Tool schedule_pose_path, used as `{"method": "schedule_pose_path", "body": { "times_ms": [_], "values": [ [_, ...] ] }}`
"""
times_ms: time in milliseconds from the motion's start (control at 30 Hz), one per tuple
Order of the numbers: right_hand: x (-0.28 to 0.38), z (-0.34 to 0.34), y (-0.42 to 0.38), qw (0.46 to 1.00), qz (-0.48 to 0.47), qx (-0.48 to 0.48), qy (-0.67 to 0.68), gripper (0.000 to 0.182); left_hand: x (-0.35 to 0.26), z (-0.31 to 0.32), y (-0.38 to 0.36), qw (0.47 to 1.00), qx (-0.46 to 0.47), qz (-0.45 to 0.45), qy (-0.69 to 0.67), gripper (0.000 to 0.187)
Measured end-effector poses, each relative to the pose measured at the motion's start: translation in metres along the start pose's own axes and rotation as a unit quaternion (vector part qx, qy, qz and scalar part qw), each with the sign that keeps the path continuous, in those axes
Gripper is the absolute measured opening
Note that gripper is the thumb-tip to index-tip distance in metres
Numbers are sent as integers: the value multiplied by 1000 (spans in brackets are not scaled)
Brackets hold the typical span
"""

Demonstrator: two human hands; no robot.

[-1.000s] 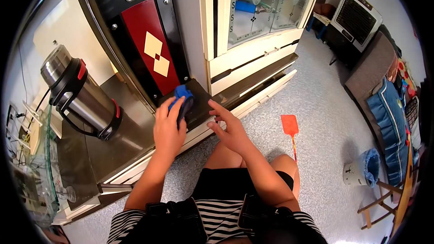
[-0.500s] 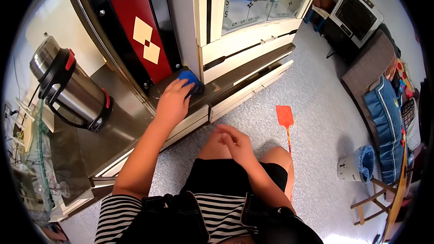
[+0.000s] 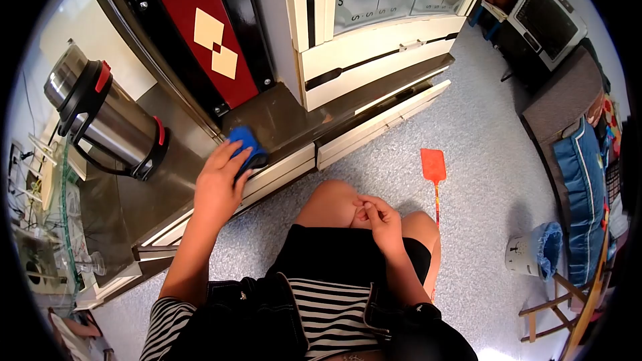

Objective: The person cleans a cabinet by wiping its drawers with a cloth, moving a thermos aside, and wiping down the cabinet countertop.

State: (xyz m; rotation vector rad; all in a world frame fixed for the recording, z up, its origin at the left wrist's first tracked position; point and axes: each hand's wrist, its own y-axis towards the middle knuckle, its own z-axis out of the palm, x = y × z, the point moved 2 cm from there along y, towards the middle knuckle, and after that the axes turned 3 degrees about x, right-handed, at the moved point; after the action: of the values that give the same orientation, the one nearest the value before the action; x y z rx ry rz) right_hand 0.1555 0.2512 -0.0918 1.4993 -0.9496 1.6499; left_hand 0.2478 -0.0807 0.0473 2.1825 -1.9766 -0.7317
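Note:
My left hand (image 3: 219, 184) is closed around a folded blue cloth (image 3: 249, 147), pressing it on the front edge of the dark brown ledge (image 3: 277, 117). The cloth's underside looks darker, and part of it is hidden by my fingers. My right hand (image 3: 384, 222) rests over my lap by the knees, its fingers curled in and the thumb against them. Nothing shows between those fingers. Above the ledge stands a black panel with a red stripe (image 3: 194, 20) and two cream diamonds.
A steel thermos jug (image 3: 117, 117) stands on the brown counter at left. White cabinet drawers (image 3: 381, 60) run beyond the ledge, with a lower drawer front (image 3: 381, 127) pulled out. A red fly swatter (image 3: 433, 165) and a lined bin (image 3: 525, 254) are on the right.
My left hand has drawn the blue cloth back toward me and left, away from the panel's corner to the ledge's edge. My right hand has shifted right, and the view has moved slightly.

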Motion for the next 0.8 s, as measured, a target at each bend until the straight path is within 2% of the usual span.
{"method": "schedule_pose_path", "body": {
  "times_ms": [167,333,467,733,800],
  "values": [
    [9,6,-2,1000,1,-6,-8,27,-24,38,50,997,6,68,-31,44],
    [18,5,-10,1000,12,-12,-18,26,-50,60,68,996,-31,78,-41,46],
    [11,-7,-17,999,-18,-23,-39,25,-40,50,44,997,-37,68,-23,54],
    [-6,-12,-13,999,8,-32,-8,25,3,-5,-37,999,-31,1,35,67],
    [-13,-9,-8,1000,5,-22,-11,26,8,-2,-55,997,-48,32,51,63]
  ]
}}
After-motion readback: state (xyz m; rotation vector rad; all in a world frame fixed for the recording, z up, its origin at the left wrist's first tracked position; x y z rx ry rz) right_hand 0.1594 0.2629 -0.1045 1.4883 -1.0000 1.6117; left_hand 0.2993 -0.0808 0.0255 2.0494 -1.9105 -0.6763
